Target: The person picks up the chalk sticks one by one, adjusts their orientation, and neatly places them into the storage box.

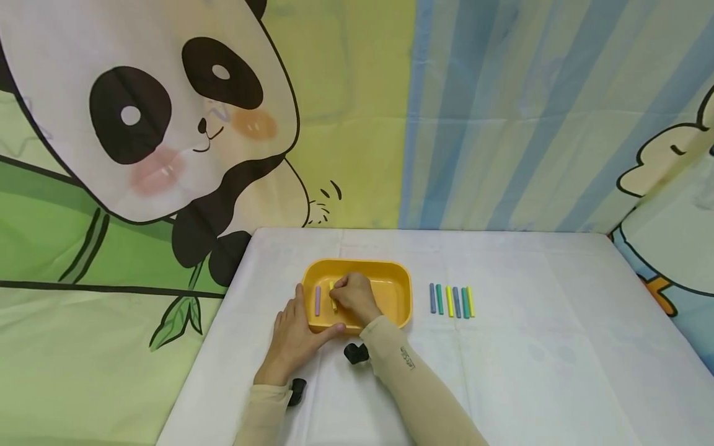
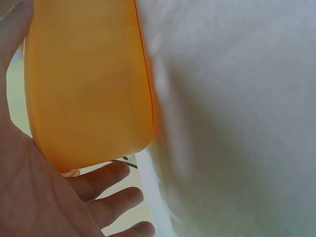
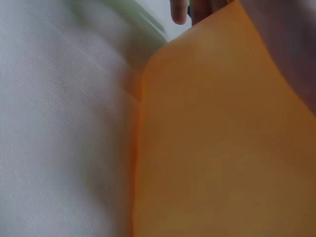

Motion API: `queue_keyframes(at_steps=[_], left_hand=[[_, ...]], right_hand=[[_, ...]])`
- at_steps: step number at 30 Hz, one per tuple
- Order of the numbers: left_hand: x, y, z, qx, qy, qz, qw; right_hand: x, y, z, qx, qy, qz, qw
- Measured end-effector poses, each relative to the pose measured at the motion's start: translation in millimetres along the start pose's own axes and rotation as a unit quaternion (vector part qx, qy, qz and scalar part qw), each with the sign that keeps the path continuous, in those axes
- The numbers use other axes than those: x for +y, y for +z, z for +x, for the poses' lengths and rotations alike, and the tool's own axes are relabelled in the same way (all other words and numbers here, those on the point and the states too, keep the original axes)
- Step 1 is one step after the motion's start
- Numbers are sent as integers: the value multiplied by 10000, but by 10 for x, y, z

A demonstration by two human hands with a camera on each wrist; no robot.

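With the left hand (image 1: 294, 337) laid flat-fingered against the yellow tray (image 1: 400, 291) at its 8 o'clock corner, the right hand (image 1: 354, 297) pinching the yellow stick (image 1: 333, 296) should set it parallel beside the purple stick (image 1: 318, 300)

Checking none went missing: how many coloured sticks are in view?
8: six in a row on the tablecloth right of the yellow tray, a purple one inside, a yellow one under the right hand. Others may be hidden.

The tray (image 1: 398, 275) is orange-yellow. Inside it lie a lilac stick (image 1: 318, 300) and a yellow stick (image 1: 332, 297). Right of the tray, a row of sticks (image 1: 452, 301) runs grey-blue, green, yellow, grey-blue, green, yellow. The table (image 1: 530, 347) is white. Both sleeves (image 1: 413, 384) are beige.
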State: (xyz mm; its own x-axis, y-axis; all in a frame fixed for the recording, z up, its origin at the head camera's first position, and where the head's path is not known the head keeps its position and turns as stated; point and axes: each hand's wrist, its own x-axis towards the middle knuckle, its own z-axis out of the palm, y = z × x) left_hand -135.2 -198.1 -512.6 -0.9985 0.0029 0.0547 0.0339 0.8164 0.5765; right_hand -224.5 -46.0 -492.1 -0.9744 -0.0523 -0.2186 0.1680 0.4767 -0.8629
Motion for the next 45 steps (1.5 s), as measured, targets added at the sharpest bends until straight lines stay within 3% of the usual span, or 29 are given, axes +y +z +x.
queue_keyframes(at_steps=[15, 26, 40, 45], left_hand=[[-2, -7, -14, -16, -17, -31, 10000], [7, -12, -18, -3, -21, -33, 10000], [16, -8, -20, -83, -85, -18, 9999], [21, -9, -20, -71, -69, 10, 10000]], right_hand=[[7, 139, 26, -81, -211, -165, 9996], [5, 104, -12, -68, -301, -309, 9990], [-13, -57, -68, -224, 1, 113, 9997], [-17, -174, -84, -234, 3, 551, 9982]])
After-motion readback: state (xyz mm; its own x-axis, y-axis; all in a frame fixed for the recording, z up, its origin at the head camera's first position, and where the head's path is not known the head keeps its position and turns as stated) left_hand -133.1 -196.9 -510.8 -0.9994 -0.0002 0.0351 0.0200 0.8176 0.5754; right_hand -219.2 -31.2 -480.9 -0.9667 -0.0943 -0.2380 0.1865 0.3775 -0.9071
